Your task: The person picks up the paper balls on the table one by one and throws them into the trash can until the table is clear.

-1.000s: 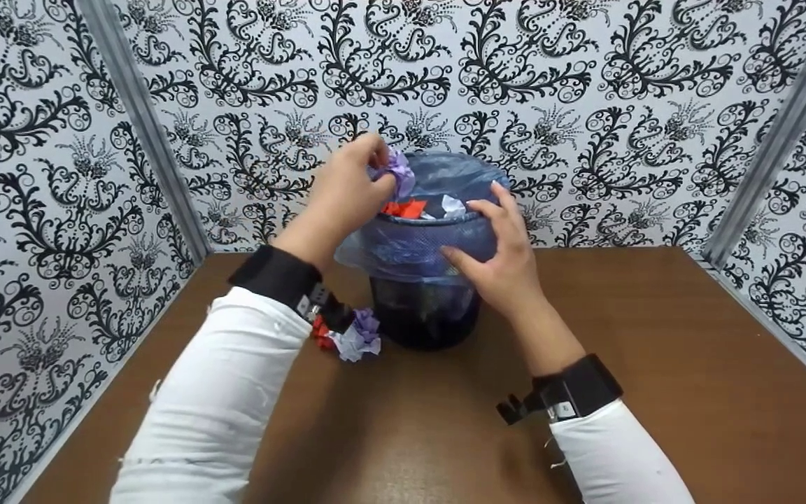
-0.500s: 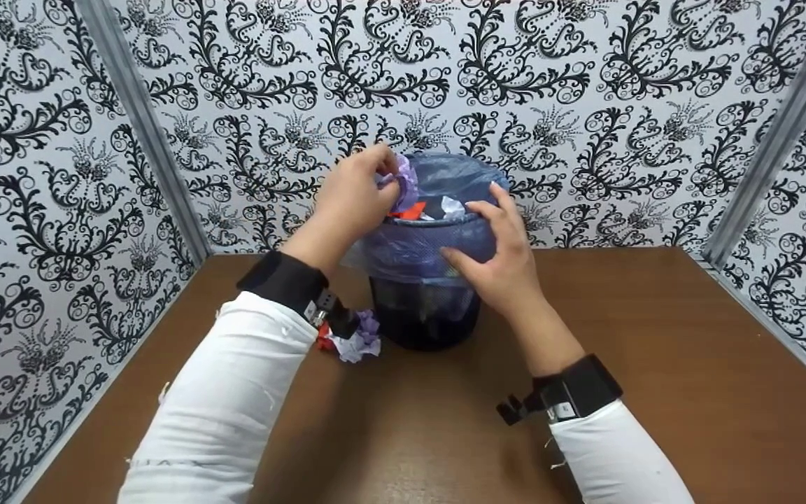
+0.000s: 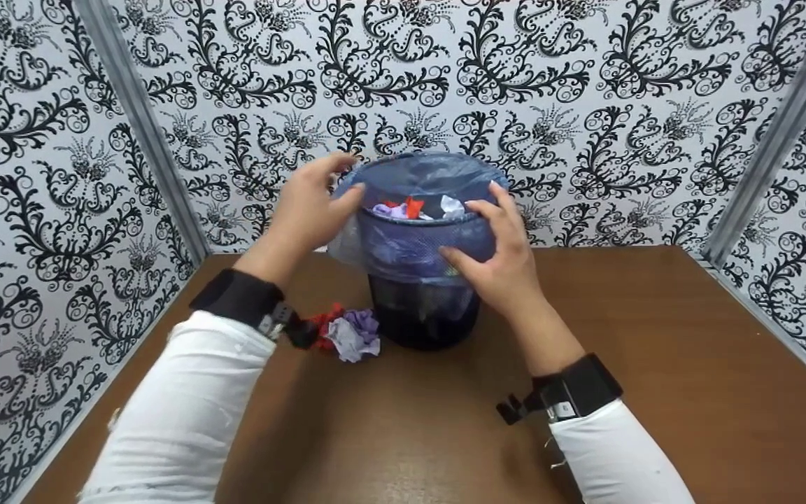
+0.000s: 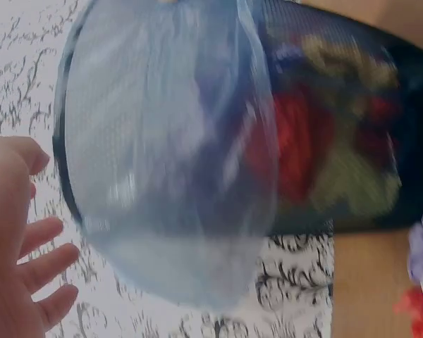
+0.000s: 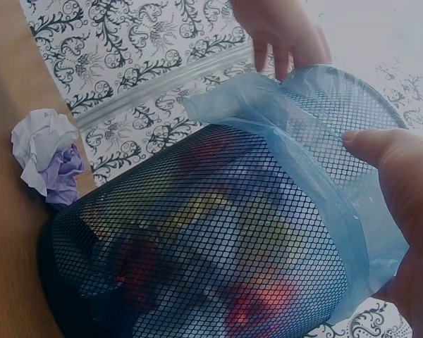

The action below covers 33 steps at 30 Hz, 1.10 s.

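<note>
A black mesh trash bin (image 3: 424, 318) stands upright on the table, its top covered by a bluish plastic bag (image 3: 410, 252) folded over the rim. Crumpled paper shows inside: a purple piece (image 3: 390, 210), a red piece (image 3: 413, 208) and a white piece (image 3: 452, 206). My right hand (image 3: 508, 259) holds the bin's right side, thumb on the bag's outer fold and fingers round the side near the rim. Just off the left rim is my left hand (image 3: 308, 206), fingers spread, holding nothing. The left wrist view shows a gap between that hand (image 4: 21, 260) and the rim.
Left of the bin's base lie crumpled papers: a white ball (image 3: 352, 341), a purple ball (image 3: 366, 322) and red paper (image 3: 322, 325) partly behind the left wrist camera. Patterned walls (image 3: 585, 140) enclose the brown table (image 3: 620, 315) at the back and sides.
The left hand has let go of the purple paper ball, which now lies in the bin, and has moved left to outside the rim. The right hand has stayed in place.
</note>
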Motion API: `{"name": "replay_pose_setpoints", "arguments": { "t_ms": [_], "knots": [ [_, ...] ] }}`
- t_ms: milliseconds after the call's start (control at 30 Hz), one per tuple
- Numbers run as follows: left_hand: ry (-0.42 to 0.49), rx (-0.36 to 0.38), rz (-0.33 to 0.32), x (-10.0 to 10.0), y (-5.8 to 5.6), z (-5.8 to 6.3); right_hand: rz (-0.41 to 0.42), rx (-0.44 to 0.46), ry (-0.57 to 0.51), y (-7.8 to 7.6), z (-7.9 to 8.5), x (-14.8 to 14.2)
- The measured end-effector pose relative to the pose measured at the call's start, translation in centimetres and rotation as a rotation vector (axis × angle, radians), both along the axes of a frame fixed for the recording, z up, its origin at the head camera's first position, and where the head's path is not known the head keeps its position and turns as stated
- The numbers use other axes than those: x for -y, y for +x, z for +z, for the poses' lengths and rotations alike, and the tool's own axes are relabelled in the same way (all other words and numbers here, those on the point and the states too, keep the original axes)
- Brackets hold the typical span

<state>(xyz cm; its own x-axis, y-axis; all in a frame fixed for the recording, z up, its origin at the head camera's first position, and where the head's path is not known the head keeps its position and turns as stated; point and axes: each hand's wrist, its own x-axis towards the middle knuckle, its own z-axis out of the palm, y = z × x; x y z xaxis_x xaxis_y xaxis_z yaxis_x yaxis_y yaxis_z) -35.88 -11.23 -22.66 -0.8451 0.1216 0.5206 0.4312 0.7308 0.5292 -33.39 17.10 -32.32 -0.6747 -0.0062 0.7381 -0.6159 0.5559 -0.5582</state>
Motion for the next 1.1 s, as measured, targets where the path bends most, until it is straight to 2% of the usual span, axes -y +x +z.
{"name": "replay_pose_setpoints", "arguments": {
  "t_ms": [133,233,367,500,667,733,800,900,1000,1100],
  "knots": [
    [0.005,-0.055,0.045,3.5,-0.5,-1.3,0.001,0.000,0.004,0.0,0.1,0.0],
    [0.004,-0.036,0.078,5.9,-0.7,-2.7,0.002,-0.003,-0.003,0.1,0.1,0.0],
    [-0.048,0.038,0.088,8.4,-0.9,-5.1,0.005,-0.017,-0.014,0.2,0.0,0.0],
    [-0.133,0.178,0.051,9.8,-0.9,-8.1,0.005,-0.015,-0.017,0.2,-0.1,0.0],
    [-0.178,0.385,0.014,10.1,-0.4,-11.7,0.000,0.003,-0.015,0.2,-0.1,0.1],
    [-0.157,0.475,0.021,9.9,0.1,-12.8,0.001,0.008,-0.016,0.2,0.0,0.1],
    [-0.163,0.526,0.010,9.6,0.4,-13.7,0.001,0.013,-0.017,0.3,0.0,0.1],
    [-0.220,0.536,-0.037,9.1,0.5,-14.9,0.002,0.016,-0.018,0.3,0.1,0.2],
    [-0.288,0.489,-0.113,8.5,0.3,-16.0,0.004,0.018,-0.018,0.3,0.1,0.1],
    [-0.301,0.462,-0.179,7.9,0.1,-17.0,0.001,0.022,-0.017,0.3,0.1,0.2]
  ]
}}
